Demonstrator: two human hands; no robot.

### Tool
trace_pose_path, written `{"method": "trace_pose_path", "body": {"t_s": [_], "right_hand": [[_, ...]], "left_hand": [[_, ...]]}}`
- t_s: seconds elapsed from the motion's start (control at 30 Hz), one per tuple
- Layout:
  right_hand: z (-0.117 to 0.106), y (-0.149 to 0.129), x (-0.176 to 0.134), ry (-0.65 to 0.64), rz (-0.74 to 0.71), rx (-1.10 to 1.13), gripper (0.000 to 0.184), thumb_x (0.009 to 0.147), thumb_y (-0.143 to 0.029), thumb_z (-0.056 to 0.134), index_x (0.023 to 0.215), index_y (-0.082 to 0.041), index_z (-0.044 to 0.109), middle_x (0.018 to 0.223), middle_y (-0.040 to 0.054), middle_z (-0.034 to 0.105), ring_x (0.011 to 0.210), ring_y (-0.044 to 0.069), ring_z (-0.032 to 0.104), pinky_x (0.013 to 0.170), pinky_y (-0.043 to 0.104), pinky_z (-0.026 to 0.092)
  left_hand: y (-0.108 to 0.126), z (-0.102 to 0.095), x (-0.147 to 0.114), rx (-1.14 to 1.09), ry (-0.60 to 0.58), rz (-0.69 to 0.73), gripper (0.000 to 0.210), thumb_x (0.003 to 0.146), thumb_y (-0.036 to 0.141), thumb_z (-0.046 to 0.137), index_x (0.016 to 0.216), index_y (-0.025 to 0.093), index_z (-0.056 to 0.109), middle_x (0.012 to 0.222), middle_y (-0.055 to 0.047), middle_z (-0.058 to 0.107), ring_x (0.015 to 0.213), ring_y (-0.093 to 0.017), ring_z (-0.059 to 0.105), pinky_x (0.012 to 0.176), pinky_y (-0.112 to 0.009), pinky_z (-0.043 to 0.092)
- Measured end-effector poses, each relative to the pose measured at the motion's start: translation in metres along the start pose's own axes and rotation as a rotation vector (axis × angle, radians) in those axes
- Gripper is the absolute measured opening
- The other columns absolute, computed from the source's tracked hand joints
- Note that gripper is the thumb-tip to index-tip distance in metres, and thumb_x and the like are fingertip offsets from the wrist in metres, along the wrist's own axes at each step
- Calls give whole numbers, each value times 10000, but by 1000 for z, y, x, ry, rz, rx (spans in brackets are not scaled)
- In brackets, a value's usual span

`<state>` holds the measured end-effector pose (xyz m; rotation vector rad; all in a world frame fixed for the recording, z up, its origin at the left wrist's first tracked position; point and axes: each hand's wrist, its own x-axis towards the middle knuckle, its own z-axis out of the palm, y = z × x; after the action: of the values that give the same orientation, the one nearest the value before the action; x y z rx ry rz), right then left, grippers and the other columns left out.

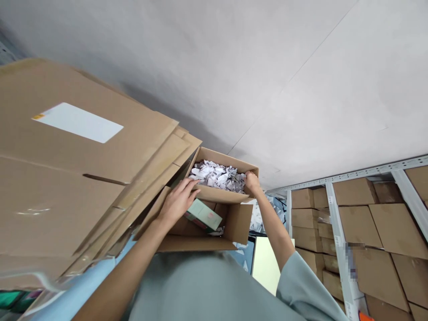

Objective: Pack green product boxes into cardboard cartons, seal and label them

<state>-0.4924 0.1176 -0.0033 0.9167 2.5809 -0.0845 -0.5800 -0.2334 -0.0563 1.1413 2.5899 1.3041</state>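
Observation:
A cardboard box (219,194) full of crumpled white paper (217,174) stands against the far wall. In front of it is a second open cardboard box (197,243), holding a pale green carton (204,215) that lies tilted and a scrap of paper. My left hand (179,199) lies with outstretched fingers at the left of the paper-filled box's near edge, above the lower box. At that box's right end, my right hand (252,183) is closed among the paper by the wall; its fingertips are hidden, so I cannot tell what they grip.
Large flattened cardboard sheets (67,178) lean in a stack on the left, close to my left arm. To the right, metal shelving (339,240) holds several closed cardboard boxes (397,227). More white paper (257,218) and a pale yellow panel (265,263) show below my right forearm.

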Motion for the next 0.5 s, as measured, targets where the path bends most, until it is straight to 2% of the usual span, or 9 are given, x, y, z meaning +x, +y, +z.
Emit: {"method": "trace_pose_path", "body": {"t_s": [0.1,0.2,0.27,0.37,0.5], "right_hand": [[1,-5,8,-66,-17,-25,440,1071,-380,769,1470,-202,713,1492,188,759,1336,301,755,1042,298,551],[5,-17,18,-134,-45,-53,518,1017,-431,845,1487,-250,727,1459,150,794,1339,296,769,1020,274,572],[7,-27,23,-163,-57,-74,476,1017,-413,840,1464,-274,755,1425,130,817,1329,286,780,1022,273,581],[8,-41,23,-165,-53,-99,361,1050,-344,782,1399,-251,802,1390,157,828,1297,289,799,1034,295,590],[-5,-44,11,-118,-36,-89,311,1050,-310,751,1335,-210,827,1334,193,841,1229,311,822,1007,319,596]], "left_hand": [[0,0,-1,-4,10,-1,377,1125,412,505,1435,281,674,1384,-123,720,1305,-321,719,1134,-431,586],[1,0,-1,1,24,5,379,1125,413,516,1437,275,682,1379,-122,726,1287,-322,726,1126,-431,588],[1,-1,-1,12,26,10,380,1127,408,512,1437,271,686,1383,-126,728,1284,-328,725,1133,-441,584],[3,-4,-1,23,13,12,385,1132,401,496,1438,268,688,1389,-135,723,1297,-336,715,1141,-459,580],[5,-5,-1,15,-2,-7,392,1127,395,499,1447,265,685,1393,-139,719,1308,-337,708,1129,-459,589]]}}
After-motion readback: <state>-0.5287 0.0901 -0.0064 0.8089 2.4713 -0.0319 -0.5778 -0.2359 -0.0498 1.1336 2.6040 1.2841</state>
